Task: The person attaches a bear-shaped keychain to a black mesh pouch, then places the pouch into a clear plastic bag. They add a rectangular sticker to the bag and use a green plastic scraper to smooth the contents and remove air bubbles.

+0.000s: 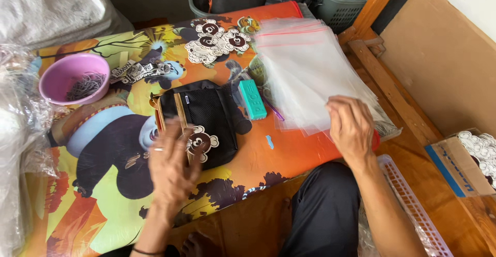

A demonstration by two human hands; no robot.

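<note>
Pouch [206, 115] on cartoon mat [289, 153]; L hand [170, 166] grip blurred, can't tell; R hand [351, 128] flat on bags [310, 66].

A low table [103, 184] with a bright orange cartoon-printed top fills the middle of the view. Beneath it, from five to six o'clock, lies a brown wooden floor [248, 226]. At two o'clock a wooden frame [392, 91] slants beside a flat cardboard sheet [444, 60]. At twelve to one o'clock stands a grey plastic basket [341, 4]. At eleven o'clock sits a pale cloth bundle [46, 4]. Soft, even daylight falls throughout.
</note>
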